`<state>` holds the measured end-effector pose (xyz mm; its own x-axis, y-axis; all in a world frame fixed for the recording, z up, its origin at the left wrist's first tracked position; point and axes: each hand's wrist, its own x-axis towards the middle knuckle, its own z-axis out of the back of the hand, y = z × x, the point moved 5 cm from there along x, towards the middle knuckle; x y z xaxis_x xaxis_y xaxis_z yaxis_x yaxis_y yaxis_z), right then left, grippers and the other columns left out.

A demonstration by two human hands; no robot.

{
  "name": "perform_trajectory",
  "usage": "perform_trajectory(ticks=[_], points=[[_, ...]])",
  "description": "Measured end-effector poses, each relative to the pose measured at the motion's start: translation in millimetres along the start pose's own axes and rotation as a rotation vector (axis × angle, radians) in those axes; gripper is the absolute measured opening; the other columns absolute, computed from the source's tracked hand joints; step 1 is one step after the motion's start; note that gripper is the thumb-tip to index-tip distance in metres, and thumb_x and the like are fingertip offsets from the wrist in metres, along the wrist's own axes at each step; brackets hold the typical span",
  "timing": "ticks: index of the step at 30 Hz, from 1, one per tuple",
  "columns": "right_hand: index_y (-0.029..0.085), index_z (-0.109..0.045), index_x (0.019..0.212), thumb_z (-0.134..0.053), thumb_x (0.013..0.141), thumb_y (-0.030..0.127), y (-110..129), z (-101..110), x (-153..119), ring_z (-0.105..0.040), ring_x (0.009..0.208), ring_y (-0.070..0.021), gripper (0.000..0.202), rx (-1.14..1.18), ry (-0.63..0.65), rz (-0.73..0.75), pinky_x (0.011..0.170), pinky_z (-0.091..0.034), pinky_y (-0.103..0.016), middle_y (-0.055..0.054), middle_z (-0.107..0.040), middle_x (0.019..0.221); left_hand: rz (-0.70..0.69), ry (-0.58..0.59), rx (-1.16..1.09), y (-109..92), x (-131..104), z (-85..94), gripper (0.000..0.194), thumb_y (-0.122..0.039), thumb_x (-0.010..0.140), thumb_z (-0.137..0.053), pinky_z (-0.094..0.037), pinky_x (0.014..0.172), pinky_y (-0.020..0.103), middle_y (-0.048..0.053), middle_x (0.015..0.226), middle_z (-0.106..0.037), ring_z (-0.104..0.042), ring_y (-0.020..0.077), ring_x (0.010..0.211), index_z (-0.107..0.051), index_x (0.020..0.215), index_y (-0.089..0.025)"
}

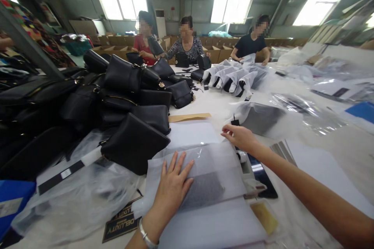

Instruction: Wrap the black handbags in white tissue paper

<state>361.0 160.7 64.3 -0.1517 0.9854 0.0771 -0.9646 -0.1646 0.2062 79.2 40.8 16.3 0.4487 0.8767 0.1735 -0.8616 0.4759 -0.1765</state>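
Note:
My left hand (174,181) lies flat with fingers spread on a thin translucent white sheet (216,163). A dark grey patch shows through the sheet beside the fingers. More white paper (210,225) lies underneath, towards me. My right hand (241,138) is above the sheet's far right corner, its fingers curled and the thumb close to the forefinger; whatever is between them I cannot make out. Just beyond it are a black tag (235,120) and a dark item (260,116) under white wrapping. A black handbag (136,144) lies left of the sheet.
Black handbags (122,74) are heaped on the left. White-wrapped bags (233,76) stand in a row farther back. Clear plastic bags (309,109) lie at right, a dark phone-like slab (263,179) under my right forearm, black DELUXITY cards (121,227) at lower left. Several people work opposite.

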Motion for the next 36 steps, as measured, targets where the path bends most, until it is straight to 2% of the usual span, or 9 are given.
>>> perform_trajectory(ticks=[3,5,10,13,17,23,28,32,36], points=[[0.025,-0.069,0.103,-0.058,0.086,0.047,-37,8,-68,-0.069,0.086,-0.0225,0.029,0.194,-0.193,-0.179,0.078,-0.05,-0.034,-0.005,-0.074,0.1,-0.016,-0.028,0.001,1,-2,-2.2,0.05,-0.031,0.094,-0.055,-0.037,0.107,0.064,0.006,0.16,-0.03,-0.024,0.0355,0.147,-0.046,0.143,-0.034],[0.025,-0.073,0.096,-0.06,0.083,0.05,-49,1,-112,-0.066,0.102,-0.0268,0.031,0.276,-0.238,-0.256,0.091,-0.049,-0.04,-0.007,-0.072,0.114,-0.022,-0.033,0.002,2,-2,-3.9,0.049,-0.032,0.095,-0.053,-0.036,0.107,0.064,0.006,0.16,-0.029,-0.024,0.0357,0.147,-0.046,0.144,-0.033],[0.023,-0.079,0.09,-0.063,0.079,0.057,-49,-40,-175,-0.056,0.124,-0.0327,0.039,0.691,-0.093,-0.547,0.101,-0.044,-0.046,-0.012,-0.059,0.137,-0.033,-0.035,0.002,1,-1,-4.5,0.049,-0.034,0.096,-0.051,-0.036,0.107,0.064,0.007,0.159,-0.03,-0.025,0.0359,0.147,-0.045,0.144,-0.032],[0.02,-0.08,0.085,-0.071,0.072,0.056,-39,-49,-184,-0.056,0.123,-0.034,0.039,0.99,-0.164,-0.641,0.096,-0.048,-0.043,-0.014,-0.056,0.14,-0.032,-0.041,-0.003,1,-2,-3.0,0.047,-0.035,0.097,-0.05,-0.036,0.108,0.061,0.007,0.159,-0.03,-0.025,0.0347,0.147,-0.046,0.144,-0.032],[0.018,-0.079,0.083,-0.079,0.064,0.051,-29,-41,-190,-0.058,0.12,-0.0323,0.038,1.189,-0.285,-0.701,0.092,-0.051,-0.039,-0.014,-0.058,0.137,-0.033,-0.042,0.006,1,-3,-1.3,0.047,-0.035,0.097,-0.05,-0.035,0.108,0.06,0.008,0.159,-0.031,-0.025,0.0338,0.147,-0.047,0.143,-0.032],[0.02,-0.079,0.089,-0.075,0.07,0.054,-22,-26,-195,-0.057,0.122,-0.0307,0.039,1.242,-0.266,-0.742,0.096,-0.051,-0.04,-0.011,-0.073,0.111,-0.034,-0.034,0.009,1,-3,-0.9,0.047,-0.035,0.097,-0.048,-0.036,0.107,0.061,0.008,0.159,-0.032,-0.025,0.0351,0.147,-0.047,0.143,-0.03],[0.02,-0.079,0.082,-0.073,0.073,0.056,-21,-3,-186,-0.054,0.126,-0.032,0.037,1.167,-0.334,-0.618,0.102,-0.047,-0.043,-0.01,-0.066,0.127,-0.038,-0.038,0.006,1,-4,-1.2,0.046,-0.036,0.097,-0.048,-0.037,0.107,0.061,0.007,0.159,-0.031,-0.025,0.0351,0.147,-0.047,0.143,-0.031],[0.019,-0.08,0.091,-0.078,0.069,0.052,-19,1,-197,-0.064,0.109,-0.0287,0.039,1.245,-0.246,-0.661,0.089,-0.055,-0.038,-0.012,-0.071,0.117,-0.036,-0.047,-0.001,1,-4,-1.0,0.047,-0.035,0.097,-0.049,-0.037,0.106,0.062,0.008,0.159,-0.03,-0.025,0.0355,0.147,-0.047,0.143,-0.03],[0.018,-0.079,0.093,-0.08,0.07,0.049,-14,-11,-224,-0.067,0.085,-0.0181,0.039,1.337,-0.159,-0.78,0.072,-0.058,-0.026,-0.01,-0.074,0.103,-0.041,-0.052,-0.005,1,-3,-2.8,0.047,-0.035,0.097,-0.049,-0.037,0.106,0.064,0.007,0.159,-0.032,-0.025,0.0359,0.147,-0.047,0.143,-0.03]])
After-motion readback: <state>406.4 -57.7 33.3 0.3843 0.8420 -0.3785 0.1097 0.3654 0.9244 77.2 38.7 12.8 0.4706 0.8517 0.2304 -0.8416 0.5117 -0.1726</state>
